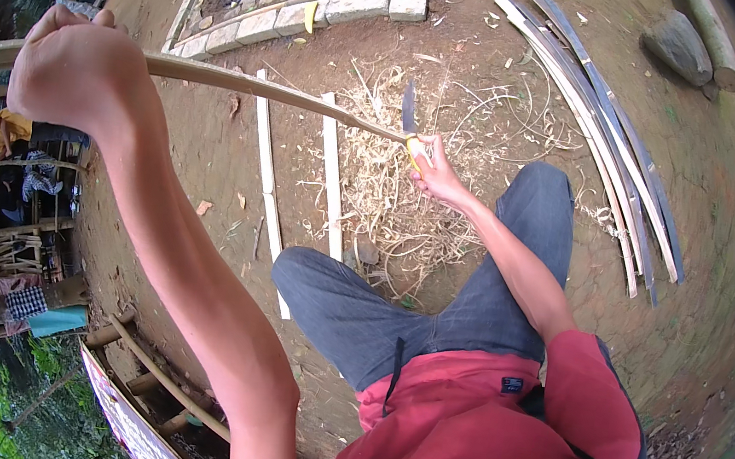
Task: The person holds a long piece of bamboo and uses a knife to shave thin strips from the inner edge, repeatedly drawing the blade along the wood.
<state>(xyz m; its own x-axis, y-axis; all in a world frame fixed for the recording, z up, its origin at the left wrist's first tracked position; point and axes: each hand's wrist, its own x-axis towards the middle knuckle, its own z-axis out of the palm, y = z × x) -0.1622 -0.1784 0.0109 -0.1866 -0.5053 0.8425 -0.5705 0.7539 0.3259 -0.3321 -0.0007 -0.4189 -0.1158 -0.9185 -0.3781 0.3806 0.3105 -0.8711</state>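
My left hand (81, 80) is raised at the upper left, closed around a long pale bamboo strip (247, 84). The strip runs rightward from that fist to my right hand (435, 173), which is in front of my knees. In my right hand is a knife (408, 110) with a yellow handle, its dark blade pointing away from me. The strip's right end meets the knife near the handle; the exact contact is too small to tell. Beneath my right hand lies a heap of curled shavings (390, 200).
Two pale strips (334, 183) lie on the dirt left of the shavings. A bundle of long slats (609, 122) lies to the right. Ahead is a fire pit edged with stone blocks (264, 26). A rock (677, 47) and log (719, 44) are far right. People sit at far left.
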